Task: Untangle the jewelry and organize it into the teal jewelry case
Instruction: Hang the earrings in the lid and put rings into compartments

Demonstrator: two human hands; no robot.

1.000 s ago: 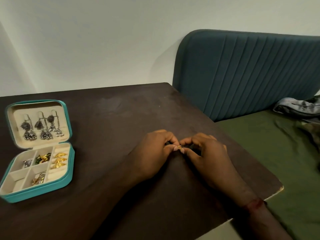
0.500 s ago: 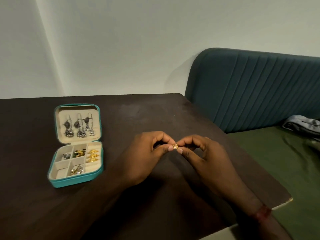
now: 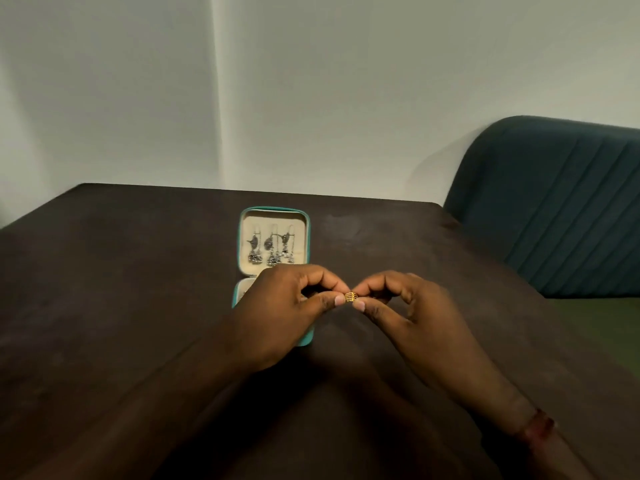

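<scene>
A small gold jewelry piece (image 3: 350, 296) is pinched between the thumb and forefinger of my left hand (image 3: 289, 311) and of my right hand (image 3: 412, 315), held just above the dark table. The teal jewelry case (image 3: 273, 212) lies open behind my left hand. Its cream lid holds three silver drop earrings (image 3: 272, 249). My left hand hides most of the case's lower tray, so its compartments cannot be seen.
The dark brown table (image 3: 121, 289) spreads wide to the left and front. A teal padded bench back (image 3: 554, 202) stands at the right, with a green seat (image 3: 609, 327) below it. A pale wall rises behind the table.
The view has swung left, so the case now lies mid-frame behind my left hand instead of far left. Both hands still pinch the gold piece and have lifted it slightly.
</scene>
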